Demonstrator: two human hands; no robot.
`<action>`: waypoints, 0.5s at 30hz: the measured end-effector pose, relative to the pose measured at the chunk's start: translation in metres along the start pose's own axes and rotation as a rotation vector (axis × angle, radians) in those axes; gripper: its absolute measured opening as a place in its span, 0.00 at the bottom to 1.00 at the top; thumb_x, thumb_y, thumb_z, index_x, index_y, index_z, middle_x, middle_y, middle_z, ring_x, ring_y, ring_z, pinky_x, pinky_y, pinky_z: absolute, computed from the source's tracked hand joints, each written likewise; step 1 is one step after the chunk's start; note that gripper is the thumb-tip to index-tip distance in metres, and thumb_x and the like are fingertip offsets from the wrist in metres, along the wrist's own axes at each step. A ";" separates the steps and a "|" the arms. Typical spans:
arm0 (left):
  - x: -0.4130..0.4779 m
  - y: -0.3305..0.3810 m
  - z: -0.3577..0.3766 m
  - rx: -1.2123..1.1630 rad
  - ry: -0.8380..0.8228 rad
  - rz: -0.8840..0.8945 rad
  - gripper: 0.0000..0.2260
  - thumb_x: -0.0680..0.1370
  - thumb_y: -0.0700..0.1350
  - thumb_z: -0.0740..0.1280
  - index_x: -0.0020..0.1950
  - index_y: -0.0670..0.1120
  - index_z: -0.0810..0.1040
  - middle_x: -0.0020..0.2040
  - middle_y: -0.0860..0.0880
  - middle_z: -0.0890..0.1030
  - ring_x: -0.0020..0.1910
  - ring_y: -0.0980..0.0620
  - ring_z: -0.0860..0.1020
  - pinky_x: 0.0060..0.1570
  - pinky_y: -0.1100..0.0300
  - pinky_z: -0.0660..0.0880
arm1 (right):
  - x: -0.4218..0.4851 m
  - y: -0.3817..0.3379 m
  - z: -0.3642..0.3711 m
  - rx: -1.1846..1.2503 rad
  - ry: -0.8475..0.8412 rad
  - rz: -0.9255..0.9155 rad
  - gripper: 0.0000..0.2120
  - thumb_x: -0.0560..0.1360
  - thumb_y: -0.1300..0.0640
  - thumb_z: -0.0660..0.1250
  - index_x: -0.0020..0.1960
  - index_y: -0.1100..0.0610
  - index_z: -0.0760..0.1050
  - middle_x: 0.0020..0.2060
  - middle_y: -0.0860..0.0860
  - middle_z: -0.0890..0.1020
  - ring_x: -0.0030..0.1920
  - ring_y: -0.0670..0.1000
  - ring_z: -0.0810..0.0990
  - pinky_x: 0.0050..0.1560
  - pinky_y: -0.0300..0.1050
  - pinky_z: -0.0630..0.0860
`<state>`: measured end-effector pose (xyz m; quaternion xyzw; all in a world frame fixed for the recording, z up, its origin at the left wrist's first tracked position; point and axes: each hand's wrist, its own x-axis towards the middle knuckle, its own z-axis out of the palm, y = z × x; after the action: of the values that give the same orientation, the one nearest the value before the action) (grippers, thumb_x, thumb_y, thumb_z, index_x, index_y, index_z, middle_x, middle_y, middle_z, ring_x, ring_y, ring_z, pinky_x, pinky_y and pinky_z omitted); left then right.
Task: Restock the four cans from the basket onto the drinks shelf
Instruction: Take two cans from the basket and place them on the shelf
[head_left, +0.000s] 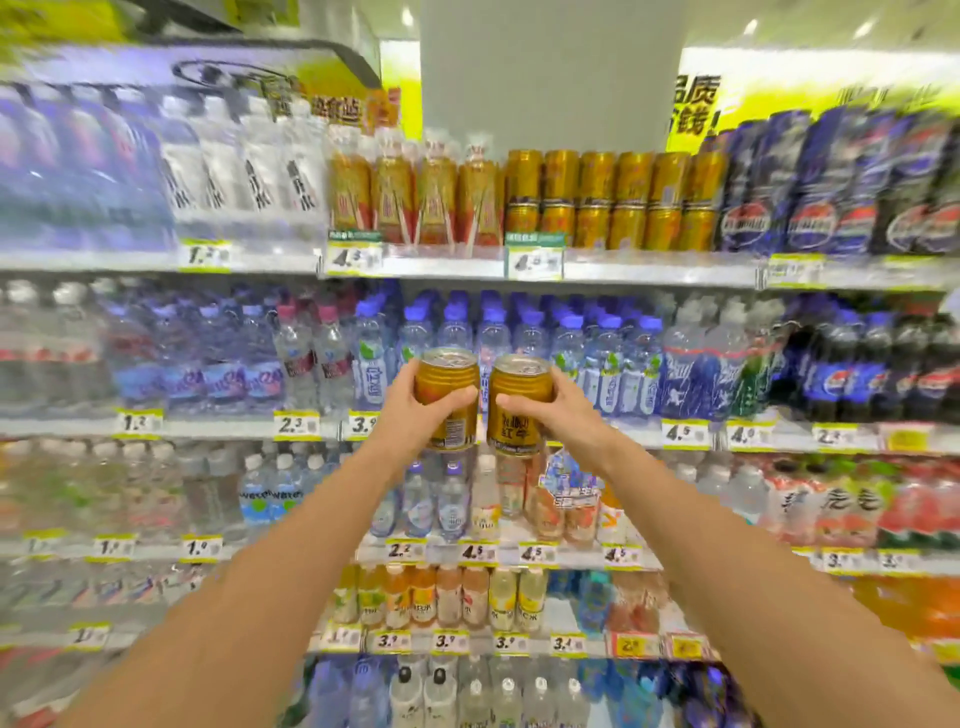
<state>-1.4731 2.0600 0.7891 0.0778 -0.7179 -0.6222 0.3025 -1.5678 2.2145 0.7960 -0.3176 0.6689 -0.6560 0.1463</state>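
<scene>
Head cam looks straight at a wall of drinks, with both arms stretched out and up in front of it. The left hand (415, 402) is wrapped around a short gold metal can with a barcode side showing (448, 397), and the right hand (556, 410) is clamped on a second short gold metal can with dark lettering (519, 402). The two cans are upright, held side by side, nearly touching, at about the height of the blue-capped water bottles (457, 332) just behind them.

So I'd say this is the carry-up step: two cans in hand, not shelved yet. No basket anywhere in view, so I can't tell what's left in it.

Matching stock is the double-stacked row of gold cans (613, 200), well above the hands and a bit to the right, on the top white shelf (649, 270). Next move probably means lifting both cans higher and rightward, then finding a free spot to set them down. Picture's pretty blurry up there, so I can't spot a gap.
</scene>
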 end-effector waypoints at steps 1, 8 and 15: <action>0.003 0.013 -0.001 -0.004 0.016 0.011 0.16 0.70 0.44 0.74 0.54 0.52 0.74 0.49 0.52 0.81 0.50 0.50 0.80 0.56 0.51 0.76 | 0.002 -0.015 -0.001 -0.015 0.004 -0.020 0.22 0.70 0.61 0.73 0.61 0.53 0.70 0.52 0.52 0.80 0.45 0.44 0.80 0.42 0.34 0.76; 0.020 0.060 -0.005 0.039 0.049 0.058 0.23 0.71 0.49 0.73 0.63 0.49 0.71 0.58 0.46 0.80 0.56 0.46 0.79 0.56 0.46 0.77 | 0.013 -0.073 -0.010 -0.091 0.036 -0.086 0.27 0.69 0.53 0.74 0.65 0.54 0.70 0.56 0.52 0.79 0.53 0.51 0.78 0.37 0.41 0.73; 0.052 0.070 0.035 -0.012 0.025 0.107 0.22 0.72 0.46 0.72 0.64 0.48 0.71 0.51 0.52 0.79 0.47 0.58 0.78 0.42 0.64 0.73 | 0.026 -0.087 -0.051 -0.120 0.051 -0.115 0.19 0.72 0.55 0.71 0.60 0.52 0.69 0.46 0.46 0.78 0.43 0.40 0.76 0.36 0.36 0.71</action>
<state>-1.5150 2.0792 0.8712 0.0453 -0.7133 -0.6085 0.3449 -1.5989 2.2439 0.8916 -0.3469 0.6911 -0.6300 0.0720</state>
